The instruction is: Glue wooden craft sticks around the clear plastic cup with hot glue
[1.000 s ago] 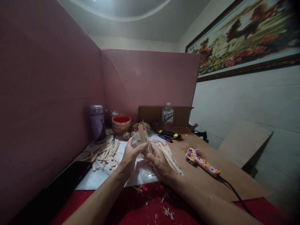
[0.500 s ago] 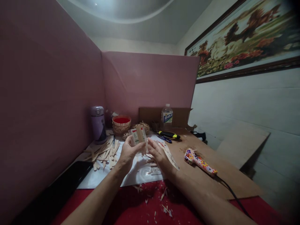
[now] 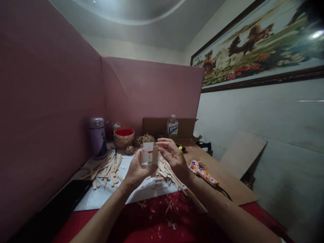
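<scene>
My left hand (image 3: 136,170) grips a small clear plastic box (image 3: 149,148) with a printed label, holding it upright above the white sheet. A flat craft stick (image 3: 155,156) stands vertically against the box's near face; whether it is glued there I cannot tell. My right hand (image 3: 176,158) is at the box's right side, fingers stretched and the thumb apart from them, close to or touching its edge. Beneath and between the hands lie loose craft sticks (image 3: 168,172). A second pile of sticks (image 3: 107,168) is left of my left hand.
A purple flask (image 3: 98,140), a red-lined bowl (image 3: 124,137), twine (image 3: 146,139) and a labelled bottle (image 3: 172,127) stand at the back. Right, on cardboard (image 3: 233,189), lies a flowered glue gun (image 3: 204,172) with its cord. A black flat object (image 3: 68,197) is left; scraps litter the red cloth (image 3: 141,219).
The box has turned in my left hand, and its stick now shows nearer the right side. My right hand has risen and its fingers have spread. The view has shifted right.
</scene>
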The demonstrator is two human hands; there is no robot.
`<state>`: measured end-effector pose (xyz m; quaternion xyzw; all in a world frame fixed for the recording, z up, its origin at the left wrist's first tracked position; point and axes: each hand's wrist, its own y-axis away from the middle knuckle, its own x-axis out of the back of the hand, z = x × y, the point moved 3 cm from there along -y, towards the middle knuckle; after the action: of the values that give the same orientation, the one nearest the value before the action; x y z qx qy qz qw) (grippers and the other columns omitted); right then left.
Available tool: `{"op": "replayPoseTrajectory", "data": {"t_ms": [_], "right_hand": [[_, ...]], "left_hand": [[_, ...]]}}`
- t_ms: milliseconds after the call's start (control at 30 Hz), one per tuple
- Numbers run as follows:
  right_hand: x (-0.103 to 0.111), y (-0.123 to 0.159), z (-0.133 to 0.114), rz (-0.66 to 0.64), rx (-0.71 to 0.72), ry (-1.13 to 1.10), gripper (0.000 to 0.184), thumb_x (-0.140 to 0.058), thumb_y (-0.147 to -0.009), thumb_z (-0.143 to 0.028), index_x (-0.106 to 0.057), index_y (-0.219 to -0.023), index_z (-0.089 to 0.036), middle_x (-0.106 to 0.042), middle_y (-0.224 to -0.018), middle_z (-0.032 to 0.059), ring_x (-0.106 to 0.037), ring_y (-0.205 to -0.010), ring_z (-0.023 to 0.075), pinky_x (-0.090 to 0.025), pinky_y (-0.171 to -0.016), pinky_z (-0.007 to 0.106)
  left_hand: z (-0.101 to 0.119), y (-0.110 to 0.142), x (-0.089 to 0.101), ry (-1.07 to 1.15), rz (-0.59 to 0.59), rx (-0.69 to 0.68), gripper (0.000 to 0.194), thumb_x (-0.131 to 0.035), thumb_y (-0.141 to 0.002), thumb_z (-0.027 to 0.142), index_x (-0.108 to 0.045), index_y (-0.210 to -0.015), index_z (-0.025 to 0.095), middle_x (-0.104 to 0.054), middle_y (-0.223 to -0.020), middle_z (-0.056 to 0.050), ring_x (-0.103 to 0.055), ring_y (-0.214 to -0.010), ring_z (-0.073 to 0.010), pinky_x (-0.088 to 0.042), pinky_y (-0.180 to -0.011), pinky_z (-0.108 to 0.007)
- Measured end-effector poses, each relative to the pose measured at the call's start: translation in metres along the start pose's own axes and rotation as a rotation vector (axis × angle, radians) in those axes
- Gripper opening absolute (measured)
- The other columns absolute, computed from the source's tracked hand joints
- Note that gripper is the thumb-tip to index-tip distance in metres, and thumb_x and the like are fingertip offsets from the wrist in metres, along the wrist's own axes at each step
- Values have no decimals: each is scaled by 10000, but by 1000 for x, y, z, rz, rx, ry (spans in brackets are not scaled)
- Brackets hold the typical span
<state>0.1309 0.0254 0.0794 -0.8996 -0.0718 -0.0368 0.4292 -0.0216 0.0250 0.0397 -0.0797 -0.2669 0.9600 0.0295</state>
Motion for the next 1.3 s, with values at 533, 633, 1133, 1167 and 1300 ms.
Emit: {"op": "replayPoseTrajectory", "data": {"t_ms": [533,633,1133,1167,1300], "right_hand": [[26,36,-45,-148,13,127,81,-693,-825,-232,-656,-871,-287,-520,-1294,37,-474,-1211,262,-379,-1023,474],[31,40,-48,-191,79,279,81,-679,-832,-226,-644,-886,-275,-464,-1349,49,-435,-1244,283,-379,-1011,484],[40,47,-53,-250,174,489,190,-611,-850,-133,-592,-969,-280,-447,-1336,55,-433,-1243,281,-404,-1006,479],[42,46,-54,-246,165,478,203,-612,-853,-137,-584,-997,-278,-451,-1335,61,-441,-1238,278,-410,-1004,476],[50,45,-54,-225,155,465,292,-601,-870,-139,-554,-1122,-278,-429,-1360,74,-454,-1228,258,-428,-990,447]], "left_hand": [[16,13,10,-330,44,-399,708,-831,-468,44,-669,-1125,254,-661,-1206,-109,-588,-1148,-329,-431,-1026,-449],[19,14,10,-412,-27,-520,731,-818,-493,38,-640,-1165,267,-655,-1231,-111,-576,-1176,-328,-415,-1046,-480],[30,18,5,-590,-54,-720,612,-808,-563,91,-602,-1114,259,-655,-1223,-117,-595,-1157,-322,-474,-988,-488],[29,19,3,-593,-56,-722,657,-800,-574,91,-570,-1167,256,-641,-1240,-120,-594,-1156,-317,-483,-977,-481],[21,25,-8,-571,-81,-531,784,-746,-676,120,-380,-1357,253,-549,-1328,-140,-661,-971,-226,-545,-847,-377]]}}
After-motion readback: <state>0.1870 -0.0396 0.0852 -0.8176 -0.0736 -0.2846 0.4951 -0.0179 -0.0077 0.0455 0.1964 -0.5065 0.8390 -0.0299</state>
